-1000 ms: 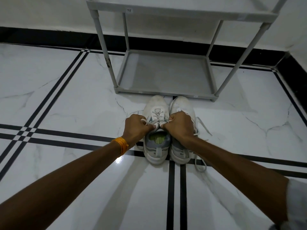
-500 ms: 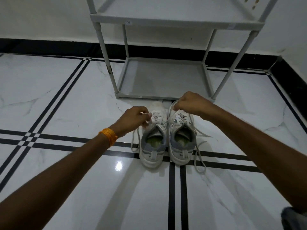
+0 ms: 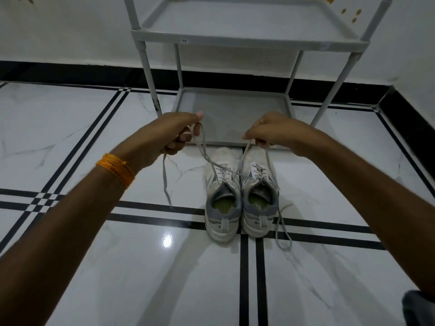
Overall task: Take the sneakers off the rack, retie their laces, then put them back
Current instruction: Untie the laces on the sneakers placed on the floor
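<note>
Two white and grey sneakers stand side by side on the floor, heels toward me: the left sneaker [image 3: 222, 198] and the right sneaker [image 3: 259, 196]. My left hand [image 3: 179, 132] is raised above and left of them, pinching one lace end [image 3: 207, 156]. My right hand [image 3: 270, 131] is raised above the right sneaker, pinching another lace end [image 3: 244, 158]. The two held laces cross over the left sneaker's tongue. The right sneaker's own laces lie loose on the floor [image 3: 282, 231].
A grey shoe rack [image 3: 247, 40] stands against the white wall just beyond the sneakers; its bottom shelf [image 3: 233, 114] holds nothing. The floor is glossy white marble with black stripes [image 3: 251, 278]. A black skirting runs along the wall.
Both hands have lifted from the left sneaker's knot and pulled apart, drawing the lace ends up and out. The view has tilted up toward the rack.
</note>
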The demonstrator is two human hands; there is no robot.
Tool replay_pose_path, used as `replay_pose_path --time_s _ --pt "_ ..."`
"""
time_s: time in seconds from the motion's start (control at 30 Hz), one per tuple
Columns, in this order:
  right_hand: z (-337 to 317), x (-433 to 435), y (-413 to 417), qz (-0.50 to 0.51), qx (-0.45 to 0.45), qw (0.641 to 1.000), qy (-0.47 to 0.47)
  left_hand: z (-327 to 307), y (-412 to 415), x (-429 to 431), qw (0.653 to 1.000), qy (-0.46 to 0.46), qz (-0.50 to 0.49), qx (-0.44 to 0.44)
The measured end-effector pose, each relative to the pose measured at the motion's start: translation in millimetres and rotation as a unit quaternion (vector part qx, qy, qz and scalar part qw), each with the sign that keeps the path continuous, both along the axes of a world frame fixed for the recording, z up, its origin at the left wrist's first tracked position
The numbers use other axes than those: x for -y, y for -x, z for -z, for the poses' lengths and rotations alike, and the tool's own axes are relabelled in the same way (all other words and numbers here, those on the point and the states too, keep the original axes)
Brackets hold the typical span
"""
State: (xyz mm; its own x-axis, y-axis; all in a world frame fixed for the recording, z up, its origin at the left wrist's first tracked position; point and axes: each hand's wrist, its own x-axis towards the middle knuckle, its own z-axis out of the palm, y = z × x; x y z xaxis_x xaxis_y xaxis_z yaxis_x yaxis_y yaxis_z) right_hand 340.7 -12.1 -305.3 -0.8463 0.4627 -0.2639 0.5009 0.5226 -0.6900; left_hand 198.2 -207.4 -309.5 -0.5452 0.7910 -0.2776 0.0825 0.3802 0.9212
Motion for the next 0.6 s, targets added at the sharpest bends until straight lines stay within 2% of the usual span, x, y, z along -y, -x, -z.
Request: replay_pose_path --time_s 0.13,0.23,0.3,0.37,0.43,0.47,0.57,0.6 --pt "-7 2 -1 -0.036 0.015 0.999 0.024 8 -18 -23 0.986 -0.1 0.01 0.136" --pt "-10 5 -8 -0.094 0.057 0.993 0.053 18 -37 -57 0.983 -0.11 0.014 0.146" --pt "-10 6 -11 -0.125 0.086 0.986 0.071 16 -43 -75 0.983 -0.104 0.058 0.14" --pt "-6 5 -15 -0.131 0.103 0.983 0.082 12 -42 -85 0.988 -0.078 0.1 0.083" --pt "-1 1 -20 -0.127 0.108 0.982 0.087 15 -37 -84 0.993 -0.035 0.104 -0.05" --pt "1 -2 -22 -0.124 0.106 0.983 0.088 20 -30 -80 0.992 -0.029 0.073 -0.103" --pt "5 -7 -25 -0.112 0.1 0.985 0.089 47 3 -51 0.978 -0.032 -0.097 -0.18" --pt "7 -7 -26 -0.109 0.099 0.985 0.088 58 15 -41 0.969 0.011 -0.133 -0.207"
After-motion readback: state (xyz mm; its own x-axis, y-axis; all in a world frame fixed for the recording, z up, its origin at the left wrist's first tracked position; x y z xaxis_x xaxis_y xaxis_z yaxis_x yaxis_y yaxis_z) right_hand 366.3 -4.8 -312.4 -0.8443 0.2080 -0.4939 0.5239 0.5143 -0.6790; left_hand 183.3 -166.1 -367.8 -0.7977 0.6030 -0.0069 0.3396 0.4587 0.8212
